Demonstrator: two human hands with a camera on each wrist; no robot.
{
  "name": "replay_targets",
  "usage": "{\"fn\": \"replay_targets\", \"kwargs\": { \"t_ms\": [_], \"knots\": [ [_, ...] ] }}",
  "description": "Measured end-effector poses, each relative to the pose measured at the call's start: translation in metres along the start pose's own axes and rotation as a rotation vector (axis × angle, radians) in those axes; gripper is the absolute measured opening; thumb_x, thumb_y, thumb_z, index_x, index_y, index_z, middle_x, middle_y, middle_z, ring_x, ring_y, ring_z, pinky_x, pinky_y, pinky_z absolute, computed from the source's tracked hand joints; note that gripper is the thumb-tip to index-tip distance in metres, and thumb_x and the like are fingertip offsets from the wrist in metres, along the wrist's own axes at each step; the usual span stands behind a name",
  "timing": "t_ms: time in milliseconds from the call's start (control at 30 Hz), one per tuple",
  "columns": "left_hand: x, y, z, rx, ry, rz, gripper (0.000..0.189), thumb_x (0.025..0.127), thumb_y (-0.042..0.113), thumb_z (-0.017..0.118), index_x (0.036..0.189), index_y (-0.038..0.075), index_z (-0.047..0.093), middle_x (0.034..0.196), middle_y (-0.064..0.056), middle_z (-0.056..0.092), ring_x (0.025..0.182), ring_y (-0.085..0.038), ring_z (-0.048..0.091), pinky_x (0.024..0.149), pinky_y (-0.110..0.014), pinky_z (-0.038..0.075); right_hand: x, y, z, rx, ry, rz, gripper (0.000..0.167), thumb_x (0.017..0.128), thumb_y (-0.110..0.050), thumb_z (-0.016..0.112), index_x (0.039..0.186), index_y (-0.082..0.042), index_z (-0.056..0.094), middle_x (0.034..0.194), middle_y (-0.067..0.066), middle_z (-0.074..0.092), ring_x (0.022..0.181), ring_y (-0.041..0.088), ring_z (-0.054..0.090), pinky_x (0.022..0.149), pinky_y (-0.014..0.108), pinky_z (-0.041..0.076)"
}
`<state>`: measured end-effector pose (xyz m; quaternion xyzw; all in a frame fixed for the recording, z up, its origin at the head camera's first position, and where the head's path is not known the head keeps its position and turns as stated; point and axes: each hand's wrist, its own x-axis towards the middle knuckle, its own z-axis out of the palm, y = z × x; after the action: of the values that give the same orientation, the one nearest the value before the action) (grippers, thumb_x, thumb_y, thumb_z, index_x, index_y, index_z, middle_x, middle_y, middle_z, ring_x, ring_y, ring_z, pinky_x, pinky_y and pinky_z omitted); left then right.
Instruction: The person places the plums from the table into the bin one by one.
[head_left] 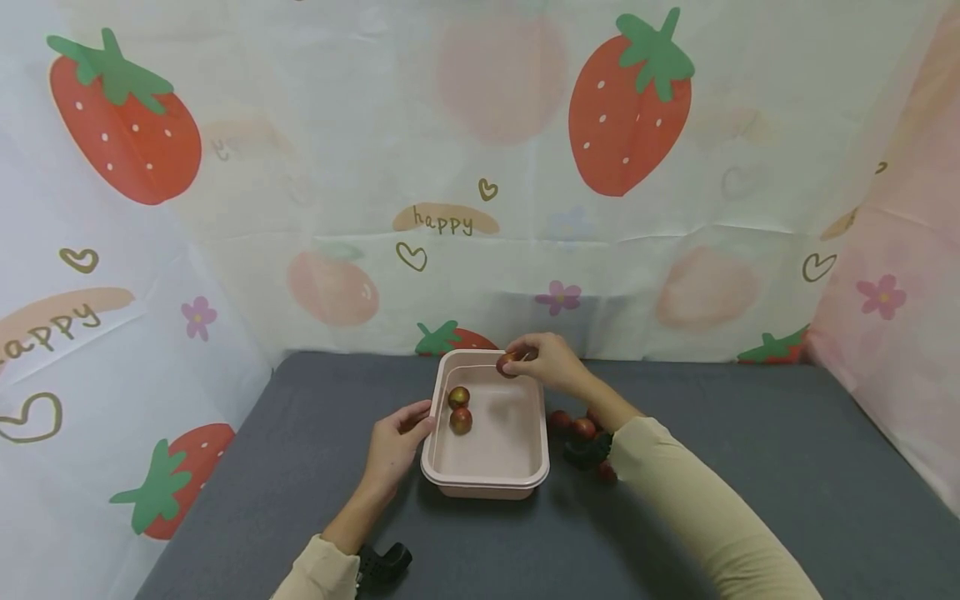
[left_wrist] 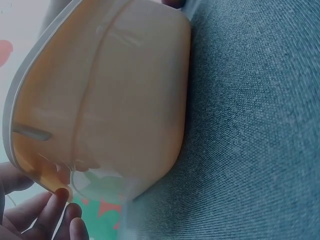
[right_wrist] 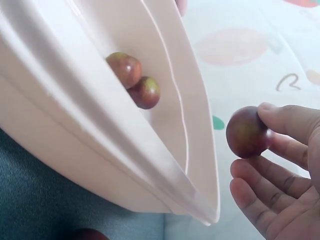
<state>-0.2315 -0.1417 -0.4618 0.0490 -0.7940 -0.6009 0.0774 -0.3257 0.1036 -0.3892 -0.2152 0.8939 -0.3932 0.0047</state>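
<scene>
The right hand [head_left: 551, 362] pinches one dark red fruit [head_left: 505, 367] at the far right corner of the pale container [head_left: 506, 450] — over the rim or just beyond it is hard to tell. The container's long axis runs toward the tabletop's [head_left: 322, 433] far edge; two fruits [head_left: 461, 421] lie inside, nearer the left hand [head_left: 393, 442], which grips the left rim.
</scene>
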Motion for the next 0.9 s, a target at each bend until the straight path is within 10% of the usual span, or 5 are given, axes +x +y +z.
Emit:
{"fn": "replay_targets", "kwargs": {
  "t_ms": [900],
  "knots": [
    [0.001,0.000,0.001,0.013,0.001,-0.015,0.034,0.093,0.013,0.063,0.125,0.002,0.064,0.115,-0.017,0.069,0.106,-0.024,0.062,0.087,-0.031,0.053,0.021,-0.012,0.031,-0.075,-0.070,0.062,0.023,0.087,-0.022,0.073,0.104,-0.006,0.071,0.100,0.007,0.072,0.090,0.019,0.064,0.075,0.030,0.052]
  ]
}}
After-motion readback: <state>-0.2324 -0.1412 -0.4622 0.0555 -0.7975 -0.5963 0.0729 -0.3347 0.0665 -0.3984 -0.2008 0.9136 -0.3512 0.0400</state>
